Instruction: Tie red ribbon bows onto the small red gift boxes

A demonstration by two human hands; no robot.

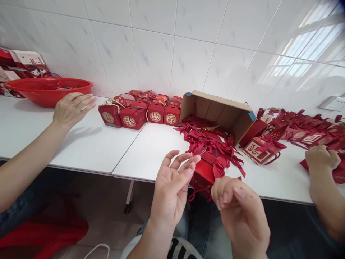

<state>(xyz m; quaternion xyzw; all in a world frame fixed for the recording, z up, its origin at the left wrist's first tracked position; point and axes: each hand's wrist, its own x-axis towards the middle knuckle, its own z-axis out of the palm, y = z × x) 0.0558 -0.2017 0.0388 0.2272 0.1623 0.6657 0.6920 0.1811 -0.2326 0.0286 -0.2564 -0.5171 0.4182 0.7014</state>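
My left hand is raised in front of the table, thumb and fingertips pinched together on a thin, pale cord loop. Beside it, my right hand is closed with fingers curled inward; what it grips, if anything, is hidden. Just behind the two hands is a red gift box at the table's front edge, with a twisted red cord hanging from it. A dark red ribbon bow lies just above my right fingertips. My hands partly cover the box.
An open cardboard box on its side spills red ribbons. Finished-looking red boxes stand left of it, more boxes right. A red basin is far left. Other people's hands work at both sides.
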